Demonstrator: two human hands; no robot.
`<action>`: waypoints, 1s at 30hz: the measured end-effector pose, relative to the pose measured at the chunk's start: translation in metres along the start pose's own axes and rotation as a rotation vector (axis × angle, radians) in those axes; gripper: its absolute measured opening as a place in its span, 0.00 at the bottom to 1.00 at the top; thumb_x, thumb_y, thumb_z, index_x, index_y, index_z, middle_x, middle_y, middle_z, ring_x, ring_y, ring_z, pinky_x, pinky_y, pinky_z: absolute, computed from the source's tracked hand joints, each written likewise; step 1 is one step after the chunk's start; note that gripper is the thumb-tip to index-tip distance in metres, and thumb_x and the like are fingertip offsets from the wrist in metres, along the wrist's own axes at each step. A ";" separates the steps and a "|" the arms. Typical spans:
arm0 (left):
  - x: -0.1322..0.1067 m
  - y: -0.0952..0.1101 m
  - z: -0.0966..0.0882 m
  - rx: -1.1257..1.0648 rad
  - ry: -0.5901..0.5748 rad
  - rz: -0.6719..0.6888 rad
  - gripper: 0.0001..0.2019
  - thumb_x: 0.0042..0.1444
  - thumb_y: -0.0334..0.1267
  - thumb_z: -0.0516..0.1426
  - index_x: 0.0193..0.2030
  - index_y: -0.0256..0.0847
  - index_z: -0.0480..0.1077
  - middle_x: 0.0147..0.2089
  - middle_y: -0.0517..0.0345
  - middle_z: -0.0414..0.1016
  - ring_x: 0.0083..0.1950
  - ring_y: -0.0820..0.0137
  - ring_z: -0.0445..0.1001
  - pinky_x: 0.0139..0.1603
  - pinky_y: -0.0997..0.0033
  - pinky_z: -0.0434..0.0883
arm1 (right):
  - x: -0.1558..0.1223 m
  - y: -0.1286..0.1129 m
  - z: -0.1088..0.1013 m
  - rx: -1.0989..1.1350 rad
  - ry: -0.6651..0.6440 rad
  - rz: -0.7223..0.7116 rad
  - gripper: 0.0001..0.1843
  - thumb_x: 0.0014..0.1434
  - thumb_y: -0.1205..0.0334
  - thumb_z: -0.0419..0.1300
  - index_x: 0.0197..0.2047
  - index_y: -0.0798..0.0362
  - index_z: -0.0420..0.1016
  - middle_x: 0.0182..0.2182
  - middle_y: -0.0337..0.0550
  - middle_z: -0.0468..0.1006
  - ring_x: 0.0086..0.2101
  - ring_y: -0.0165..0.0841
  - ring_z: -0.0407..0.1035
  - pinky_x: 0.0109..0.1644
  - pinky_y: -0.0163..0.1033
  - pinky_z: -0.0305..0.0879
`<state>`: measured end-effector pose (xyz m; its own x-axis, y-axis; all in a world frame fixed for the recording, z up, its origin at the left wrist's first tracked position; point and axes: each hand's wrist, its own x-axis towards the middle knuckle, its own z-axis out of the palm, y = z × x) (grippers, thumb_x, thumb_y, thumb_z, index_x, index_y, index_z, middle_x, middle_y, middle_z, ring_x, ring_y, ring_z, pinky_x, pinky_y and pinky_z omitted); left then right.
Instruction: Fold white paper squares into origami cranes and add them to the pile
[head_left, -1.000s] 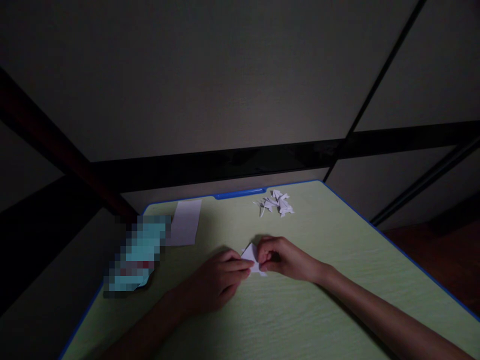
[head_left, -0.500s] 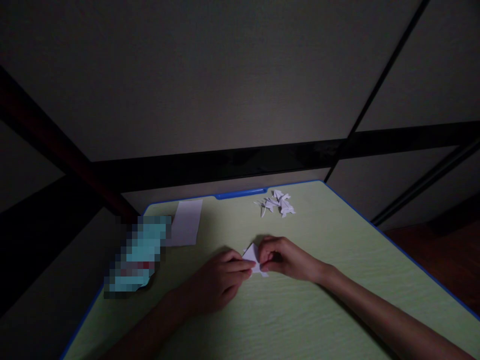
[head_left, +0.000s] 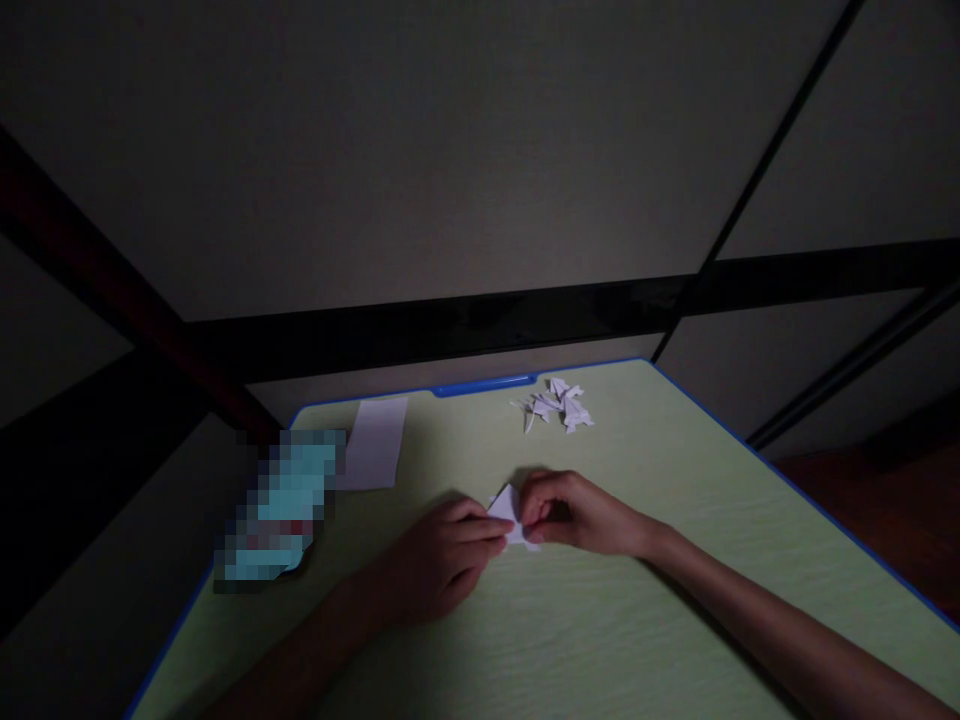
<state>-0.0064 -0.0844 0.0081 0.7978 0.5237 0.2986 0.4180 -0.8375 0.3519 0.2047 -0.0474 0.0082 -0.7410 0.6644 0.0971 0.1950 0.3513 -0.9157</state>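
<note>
A small folded piece of white paper (head_left: 505, 503) lies on the green tabletop between my hands, its pointed end facing away from me. My left hand (head_left: 450, 560) presses its fingertips onto the near left part of the paper. On the other side, my right hand (head_left: 566, 512) is curled, with thumb and fingers pinching the paper's right edge. The fingers hide part of the folds. Farther back on the right lie several small folded white paper figures (head_left: 564, 405), bunched together.
A flat white sheet of paper (head_left: 375, 445) rests at the back left. Beside it is a blurred-out turquoise object (head_left: 281, 510) near the left edge. The table (head_left: 637, 620) has a blue rim and stands against a dark panelled wall (head_left: 450, 150).
Both hands stay on the folded paper almost unmoved. The whole view has shifted very slightly.
</note>
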 end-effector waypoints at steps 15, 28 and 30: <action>-0.002 -0.002 0.003 0.143 0.083 -0.002 0.09 0.53 0.27 0.48 0.34 0.36 0.68 0.44 0.53 0.72 0.44 0.67 0.67 0.46 0.63 0.63 | 0.002 0.005 -0.007 -0.368 0.020 -0.272 0.13 0.57 0.73 0.48 0.42 0.57 0.70 0.41 0.48 0.72 0.47 0.32 0.60 0.53 0.43 0.56; 0.002 0.013 0.009 0.254 0.057 -0.038 0.06 0.53 0.29 0.49 0.32 0.38 0.67 0.30 0.56 0.68 0.34 0.69 0.63 0.38 0.68 0.62 | 0.001 -0.003 -0.001 -0.854 -0.040 -0.332 0.14 0.60 0.66 0.46 0.44 0.58 0.70 0.38 0.48 0.71 0.41 0.33 0.63 0.47 0.39 0.62; 0.000 0.013 0.007 0.316 0.013 -0.014 0.07 0.53 0.28 0.48 0.31 0.37 0.67 0.29 0.56 0.68 0.33 0.70 0.63 0.37 0.68 0.62 | 0.000 -0.001 -0.002 -0.925 -0.063 -0.348 0.14 0.60 0.66 0.46 0.45 0.57 0.69 0.39 0.47 0.71 0.42 0.34 0.62 0.47 0.40 0.61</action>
<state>0.0023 -0.0965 0.0065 0.7864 0.5358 0.3075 0.5449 -0.8361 0.0634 0.2060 -0.0464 0.0101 -0.8799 0.3992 0.2579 0.3649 0.9151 -0.1716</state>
